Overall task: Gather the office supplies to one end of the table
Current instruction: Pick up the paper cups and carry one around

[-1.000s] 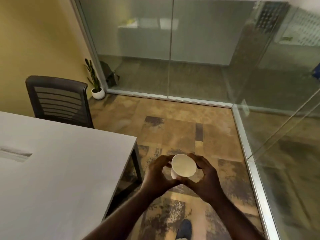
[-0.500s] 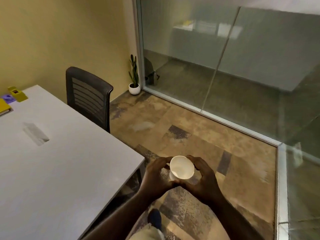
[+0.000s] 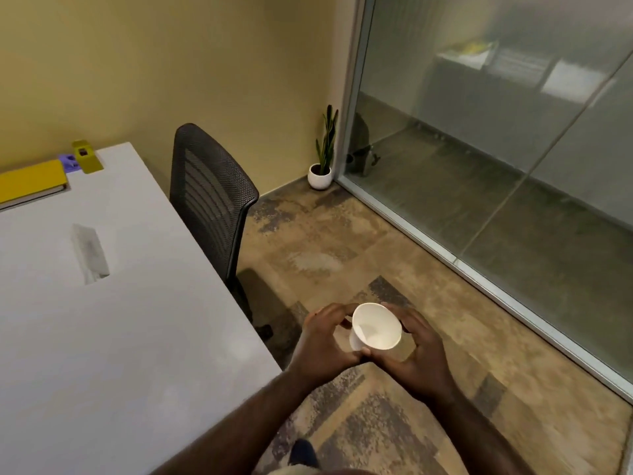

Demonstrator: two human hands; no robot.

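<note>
Supplies for the task lie at the table's far left end: a yellow book (image 3: 30, 181), a yellow block (image 3: 86, 157) and a purple item (image 3: 69, 162) just beside it, all close together near the wall. A white paper cup (image 3: 375, 326) is held off the table's near right corner, over the floor, its mouth tilted toward the camera. The left hand (image 3: 323, 344) and right hand (image 3: 419, 354) both wrap its sides, fingers curled and gripping it between them, probably to keep the light cup steady while it is carried toward that far group. The table (image 3: 130, 337) is pale grey, with a cable slot (image 3: 89, 252) in its middle. A black mesh chair (image 3: 209, 197) stands at its right edge; beyond are a patchy carpet (image 3: 342, 248), a yellow wall, a potted plant (image 3: 322, 166) and a glass partition (image 3: 496, 138).
</note>
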